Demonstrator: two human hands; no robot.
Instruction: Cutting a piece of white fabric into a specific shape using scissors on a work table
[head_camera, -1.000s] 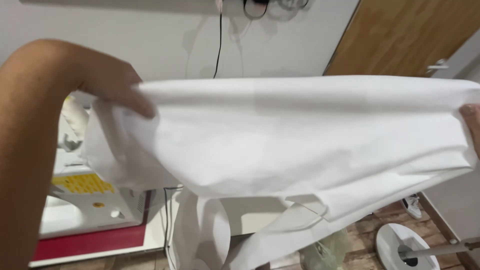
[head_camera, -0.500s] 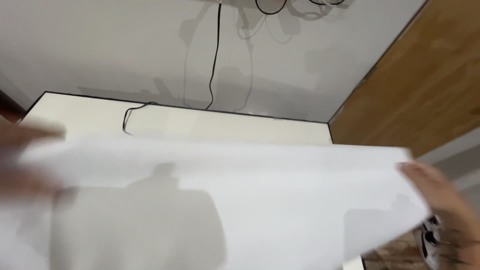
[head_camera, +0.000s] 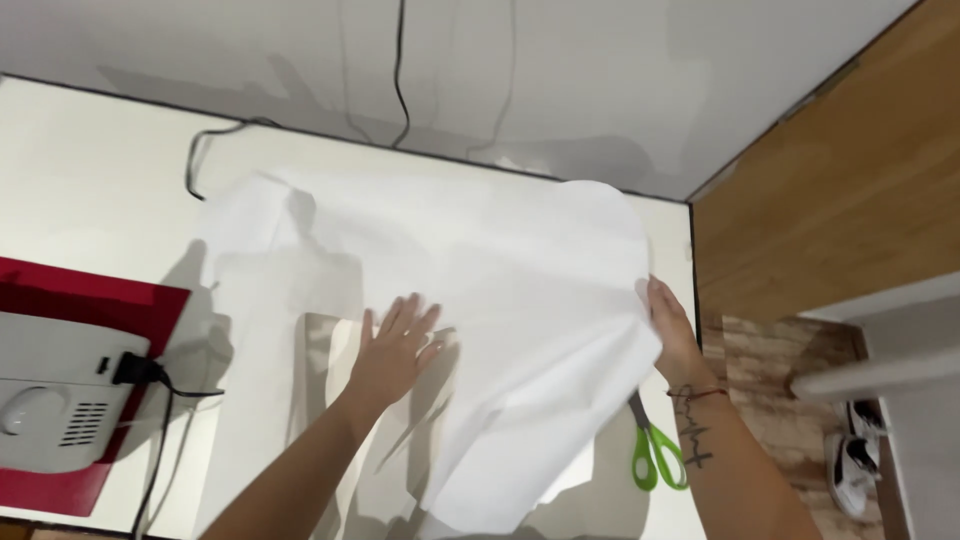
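White cloth lies spread across the white desk, rumpled toward its right edge; the left hand presses flat on it with fingers splayed, while the right hand grips the cloth's right edge at the desk's side; green-handled scissors sit just beside that wrist, partly under the cloth; a white machine rests on a red mat at the left; black cables hang down the pale wall; wooden flooring shows on the right.
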